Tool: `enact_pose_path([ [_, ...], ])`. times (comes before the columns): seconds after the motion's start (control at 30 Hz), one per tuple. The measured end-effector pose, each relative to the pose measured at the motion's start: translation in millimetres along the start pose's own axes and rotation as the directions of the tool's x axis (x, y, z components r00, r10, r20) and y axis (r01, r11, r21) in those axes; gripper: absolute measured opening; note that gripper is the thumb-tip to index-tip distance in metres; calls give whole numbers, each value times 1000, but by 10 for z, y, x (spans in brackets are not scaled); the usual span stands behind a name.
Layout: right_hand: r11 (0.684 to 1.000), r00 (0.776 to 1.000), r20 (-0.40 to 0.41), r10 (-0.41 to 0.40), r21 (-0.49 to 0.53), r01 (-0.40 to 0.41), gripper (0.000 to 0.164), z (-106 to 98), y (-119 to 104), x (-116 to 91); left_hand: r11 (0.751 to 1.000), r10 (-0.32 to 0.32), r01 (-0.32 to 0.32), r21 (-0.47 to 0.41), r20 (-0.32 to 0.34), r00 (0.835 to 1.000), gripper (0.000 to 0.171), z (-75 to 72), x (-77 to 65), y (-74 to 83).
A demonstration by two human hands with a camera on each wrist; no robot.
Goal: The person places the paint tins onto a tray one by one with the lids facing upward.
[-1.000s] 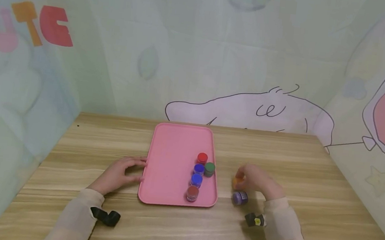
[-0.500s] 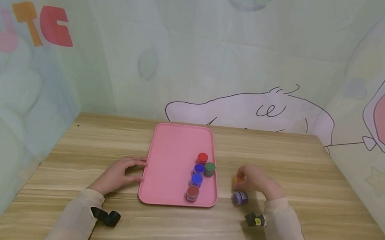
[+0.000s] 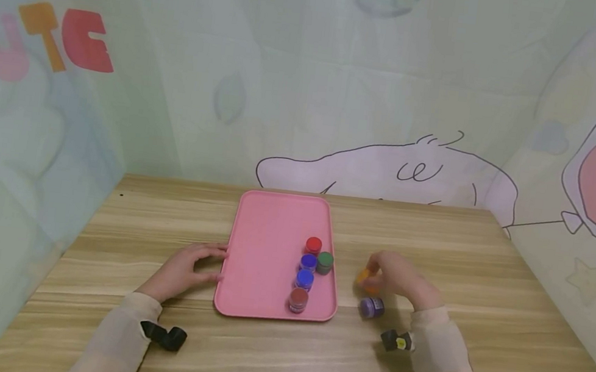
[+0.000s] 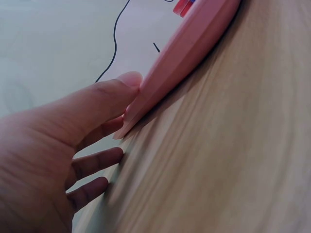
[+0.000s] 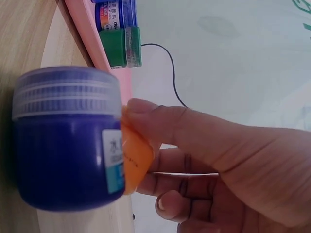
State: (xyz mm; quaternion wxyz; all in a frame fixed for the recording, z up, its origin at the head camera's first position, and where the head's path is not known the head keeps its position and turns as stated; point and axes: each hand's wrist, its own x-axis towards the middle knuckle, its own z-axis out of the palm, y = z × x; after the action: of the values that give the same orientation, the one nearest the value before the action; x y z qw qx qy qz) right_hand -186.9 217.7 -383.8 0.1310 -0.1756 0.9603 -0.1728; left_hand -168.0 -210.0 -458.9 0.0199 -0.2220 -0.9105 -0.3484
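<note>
My right hand (image 3: 396,278) pinches an orange paint jar (image 3: 365,278) on the table, right of the pink tray (image 3: 263,225). In the right wrist view the orange jar (image 5: 136,155) leans at a slant between thumb and fingers, partly hidden behind a purple paint jar (image 5: 63,160). That purple jar (image 3: 372,307) lies on its side just in front of the right hand. My left hand (image 3: 186,268) rests at the tray's left edge. Its thumb and fingertips touch the tray's outer wall (image 4: 180,60), the other fingers spread.
Along the tray's right side stand a red jar (image 3: 313,245), a green jar (image 3: 325,263), two blue jars, one a royal blue jar (image 3: 304,279), and a reddish-brown jar (image 3: 298,300). A printed cloth (image 3: 309,89) hangs behind the wooden table (image 3: 256,359).
The orange jar has tipped and shifted slightly left in my right hand, so more of it shows. My left hand, the tray and the other jars have stayed put.
</note>
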Motion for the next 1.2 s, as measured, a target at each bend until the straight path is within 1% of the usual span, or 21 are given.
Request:
enact_pose_path([
  [0.17,1000,1000,-8,-11,14,11,20,2,7,6,1000,2,-2,5,-2,1000,44,0,-1,3],
  [0.43,998,997,-36,-64,11,65,19,4,7,16,1000,-4,4,2,-3,1000,44,4,0,-1],
  [0.57,997,996,-44,-75,18,76,18,-3,-19,15,1000,-3,3,8,-6,1000,43,7,2,-3],
  [0.93,997,999,-24,-47,65,48,19,29,-86,31,1000,-17,17,10,4,1000,44,2,-1,-2],
  [1.2,993,995,-48,-84,76,87,17,84,-110,58,1000,-12,12,-4,9,1000,45,-5,0,7],
])
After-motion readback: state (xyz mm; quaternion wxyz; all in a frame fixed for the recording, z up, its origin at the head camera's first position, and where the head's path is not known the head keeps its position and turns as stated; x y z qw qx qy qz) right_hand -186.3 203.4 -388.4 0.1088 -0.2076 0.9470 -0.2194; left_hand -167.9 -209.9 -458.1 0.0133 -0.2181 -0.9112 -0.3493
